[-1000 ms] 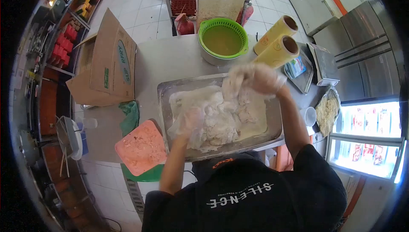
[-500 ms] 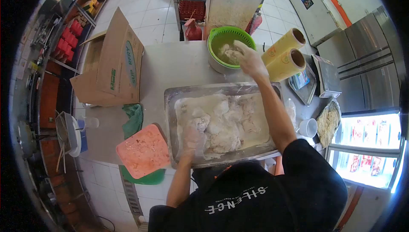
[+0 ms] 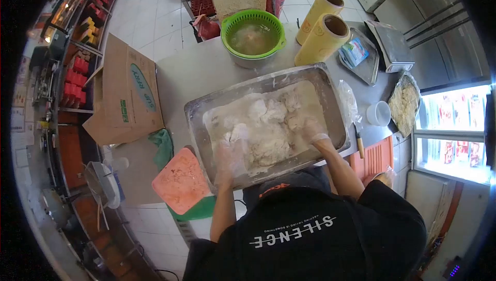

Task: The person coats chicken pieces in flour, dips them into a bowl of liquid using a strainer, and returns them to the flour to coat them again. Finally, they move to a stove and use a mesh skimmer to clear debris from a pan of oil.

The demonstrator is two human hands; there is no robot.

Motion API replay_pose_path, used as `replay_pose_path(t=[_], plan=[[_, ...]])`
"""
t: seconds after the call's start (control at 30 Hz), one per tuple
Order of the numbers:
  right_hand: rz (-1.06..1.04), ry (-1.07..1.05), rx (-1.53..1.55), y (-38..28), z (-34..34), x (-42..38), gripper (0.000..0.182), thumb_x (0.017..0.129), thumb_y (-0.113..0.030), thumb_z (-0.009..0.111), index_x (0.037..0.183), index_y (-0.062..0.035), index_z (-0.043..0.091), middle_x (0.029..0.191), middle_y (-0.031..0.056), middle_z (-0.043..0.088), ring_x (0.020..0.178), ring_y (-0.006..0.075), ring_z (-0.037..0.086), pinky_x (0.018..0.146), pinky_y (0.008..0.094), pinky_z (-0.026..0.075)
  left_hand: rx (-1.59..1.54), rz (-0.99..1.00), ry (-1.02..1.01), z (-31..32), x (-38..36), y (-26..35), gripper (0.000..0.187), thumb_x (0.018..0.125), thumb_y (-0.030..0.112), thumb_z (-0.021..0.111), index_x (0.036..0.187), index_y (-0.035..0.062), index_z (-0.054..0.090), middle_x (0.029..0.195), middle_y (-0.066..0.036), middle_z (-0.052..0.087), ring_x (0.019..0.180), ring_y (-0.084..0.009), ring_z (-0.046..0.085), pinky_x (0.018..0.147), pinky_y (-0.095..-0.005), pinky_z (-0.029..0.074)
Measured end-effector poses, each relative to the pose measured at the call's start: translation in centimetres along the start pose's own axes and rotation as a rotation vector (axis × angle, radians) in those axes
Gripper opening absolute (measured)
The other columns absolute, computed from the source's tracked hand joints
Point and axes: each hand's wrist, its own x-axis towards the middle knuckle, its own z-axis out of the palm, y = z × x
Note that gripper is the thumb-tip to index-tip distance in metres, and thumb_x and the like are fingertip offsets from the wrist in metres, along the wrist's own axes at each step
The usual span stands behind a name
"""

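Observation:
A deep metal tray (image 3: 204, 109) of white flour (image 3: 219, 113) stands in front of me, with several flour-coated pieces of what looks like chicken (image 3: 271, 149) heaped in its middle. My left hand (image 3: 231, 152), in a clear floury glove, is in the left part of the tray beside the pieces; its whitened fingers look spread. At the right of the heap, my gloved right hand (image 3: 313, 130) reaches into the flour against a coated piece; its fingertips are hidden. Behind the tray, a green strainer basket (image 3: 227, 33) sits in a pot of cloudy liquid (image 3: 253, 38) with a pale lump under the surface.
Left of the tray are a cardboard box (image 3: 126, 95), a green cloth (image 3: 163, 146) and a pink tray (image 3: 181, 183). To the right stand two large wrap rolls (image 3: 323, 38), a scale (image 3: 390, 43), a white cup (image 3: 378, 113), a knife (image 3: 360, 144) and a bag of crumbs (image 3: 404, 103).
My right hand has moved from the green basket, where it was at a pale piece, down into the flour tray. My left hand stays at the tray's left. The view has shifted and turned.

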Motion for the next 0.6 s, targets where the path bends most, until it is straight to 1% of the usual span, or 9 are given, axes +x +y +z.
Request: replay_pose_path(t=[0.1,0.2,0.27,0.3,0.33,0.4,0.5,0.57,0.6], plan=[[-0.236,0.125,-0.081,0.2,-1.5,-0.4,0.035,0.083,-0.027,0.069,0.105,-0.0001,0.067,0.097,0.0251,0.068,0.093,0.0414,0.065,0.082,0.0464,0.051,-0.631,-0.032,-0.095,2.2,0.0,-2.5,0.026,0.096,0.025,0.061,0.104,0.0013,0.066,0.093,-0.008,0.071,0.077,-0.0196,0.066,0.066,-0.0378,0.052],[-0.417,0.256,0.097,0.7,0.2,0.7,0.034,0.087,-0.031,0.066,0.106,-0.0032,0.068,0.097,0.0206,0.068,0.093,0.0343,0.066,0.083,0.0421,0.052,-1.153,-0.069,-0.169,3.3,-0.6,-2.0,0.018,0.093,0.019,0.06,0.104,0.0049,0.065,0.089,-0.006,0.067,0.078,-0.0133,0.064,0.069,-0.0303,0.052],[-0.407,0.055,0.082,-2.3,-1.3,0.4,0.03,0.081,-0.023,0.071,0.107,-0.008,0.068,0.087,0.0186,0.068,0.086,0.0337,0.066,0.077,0.0428,0.052,-1.237,-0.145,-0.171,2.8,-1.3,0.1,0.016,0.095,0.013,0.057,0.108,0.0055,0.063,0.093,-0.004,0.067,0.081,-0.0127,0.064,0.07,-0.0274,0.052],[-0.406,-0.029,0.12,-4.5,-2.9,-0.5,0.031,0.081,-0.021,0.072,0.109,-0.0091,0.068,0.086,0.0167,0.068,0.084,0.032,0.066,0.075,0.0422,0.052,-1.279,-0.184,-0.173,2.6,-1.6,0.8,0.016,0.096,0.01,0.056,0.11,0.0057,0.062,0.094,-0.004,0.066,0.082,-0.0125,0.064,0.07,-0.026,0.052],[-0.401,-0.113,0.157,-6.7,-4.4,-1.4,0.032,0.08,-0.019,0.073,0.11,-0.0103,0.068,0.084,0.0149,0.068,0.083,0.0302,0.066,0.073,0.0416,0.051,-1.23,-0.218,-0.206,3.1,-1.6,0.2,0.017,0.096,0.01,0.055,0.111,0.0051,0.061,0.096,-0.004,0.066,0.084,-0.0121,0.064,0.071,-0.0253,0.052],[-0.408,-0.254,0.321,-10.4,-7.7,-3.5,0.034,0.083,-0.017,0.071,0.116,-0.0101,0.066,0.088,0.0095,0.068,0.081,0.0238,0.066,0.071,0.0387,0.051,-1.134,-0.288,-0.263,4.4,-1.4,-2.0,0.017,0.096,0.009,0.055,0.112,0.004,0.061,0.098,-0.004,0.066,0.087,-0.0114,0.064,0.072,-0.0239,0.052],[-0.384,-0.437,0.857,-7.5,-3.4,-0.7,0.047,0.084,-0.016,0.072,0.128,-0.0074,0.06,0.108,0.0056,0.067,0.091,0.0168,0.063,0.078,0.0337,0.052,-1.402,-0.206,-0.285,5.3,-1.2,-2.0,0.02,0.096,0.009,0.055,0.115,0.0021,0.059,0.101,-0.004,0.066,0.086,-0.0107,0.063,0.069,-0.0217,0.051],[-0.379,-0.542,0.901,-7.1,-3.6,-0.5,0.051,0.085,-0.019,0.07,0.134,-0.0081,0.056,0.107,0.0075,0.068,0.093,0.0169,0.064,0.081,0.0325,0.052,-1.409,-0.257,-0.259,3.5,-1.7,1.2,0.02,0.095,0.015,0.055,0.111,0.0064,0.064,0.096,-0.003,0.066,0.08,-0.0133,0.063,0.064,-0.0275,0.05],[-0.414,-0.545,0.905,-7.3,-3.3,-0.6,0.053,0.086,-0.02,0.07,0.135,-0.0082,0.055,0.106,0.0079,0.069,0.092,0.0169,0.064,0.081,0.0322,0.052,-1.411,-0.286,-0.249,2.8,-2.0,2.2,0.02,0.095,0.018,0.055,0.109,0.0085,0.066,0.093,-0.002,0.065,0.076,-0.0146,0.063,0.062,-0.0303,0.05]])
